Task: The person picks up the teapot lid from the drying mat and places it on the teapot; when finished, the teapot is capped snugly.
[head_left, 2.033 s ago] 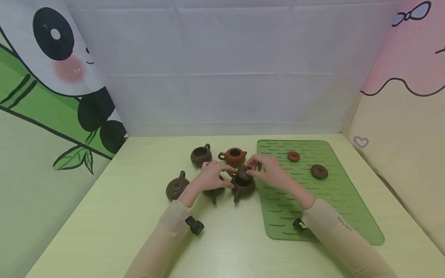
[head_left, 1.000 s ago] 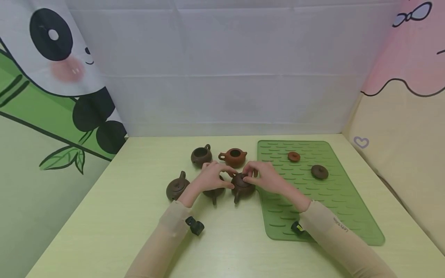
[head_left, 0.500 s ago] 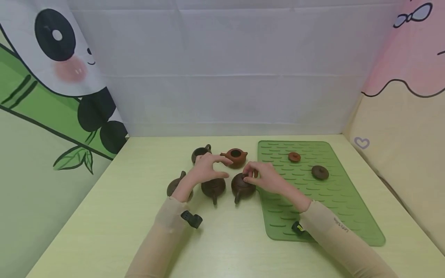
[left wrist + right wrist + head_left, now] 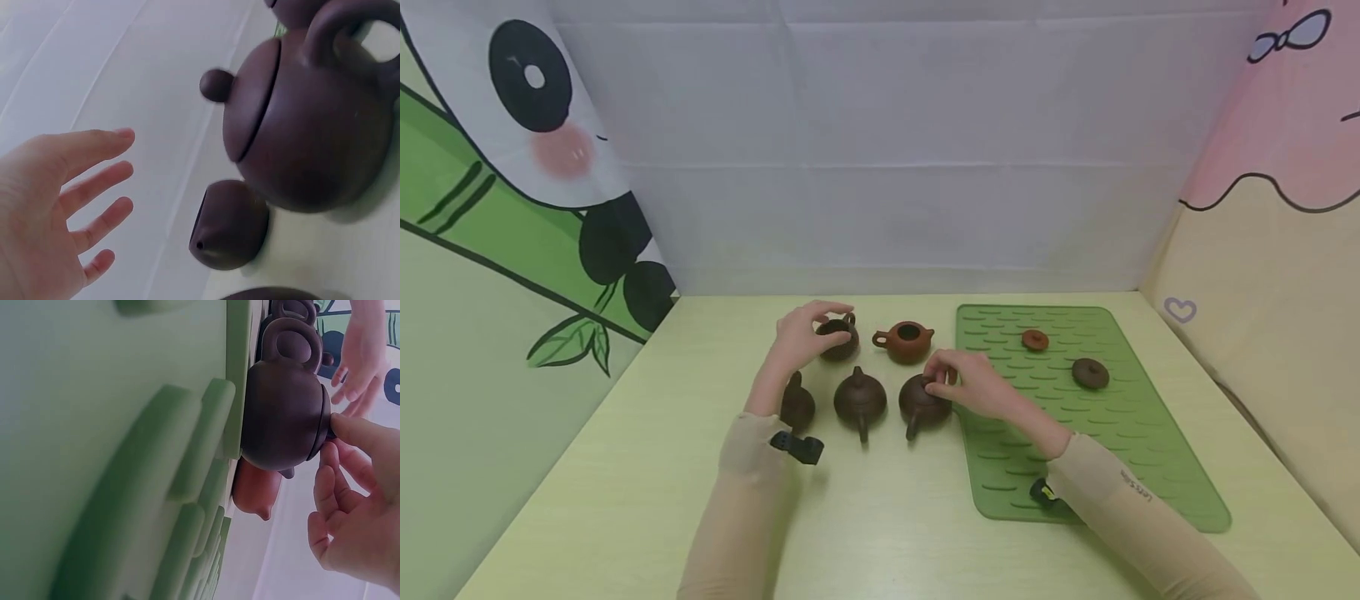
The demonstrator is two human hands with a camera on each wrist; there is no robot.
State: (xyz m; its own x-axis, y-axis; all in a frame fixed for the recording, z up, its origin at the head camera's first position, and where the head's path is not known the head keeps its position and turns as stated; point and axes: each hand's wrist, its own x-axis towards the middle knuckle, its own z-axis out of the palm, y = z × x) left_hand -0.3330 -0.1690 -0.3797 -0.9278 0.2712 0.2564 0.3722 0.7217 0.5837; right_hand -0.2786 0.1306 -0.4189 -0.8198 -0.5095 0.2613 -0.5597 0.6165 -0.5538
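Observation:
My right hand (image 4: 973, 383) pinches the knob of the lid (image 4: 322, 419) seated on a dark brown teapot (image 4: 923, 407) beside the mat. My left hand (image 4: 799, 337), thumb and fingers spread apart, is over the left side of a lidless dark teapot (image 4: 838, 344) at the back left. In the left wrist view it appears apart from that pot's body (image 4: 232, 225) and holds nothing. Between the hands stands another lidded dark teapot (image 4: 860, 402). One more dark teapot (image 4: 799, 408) is partly covered by my left wrist.
A lidless reddish teapot (image 4: 910, 342) stands at the back centre. On the right, a green ridged mat (image 4: 1037, 450) bears a small reddish lid (image 4: 1035, 340) and a dark brown lid (image 4: 1091, 373). A white cloth wall closes off the back.
The right hand has lowered the lid onto its teapot and stays at the knob. The left hand has left that teapot's side, moving left and back to the lidless dark teapot.

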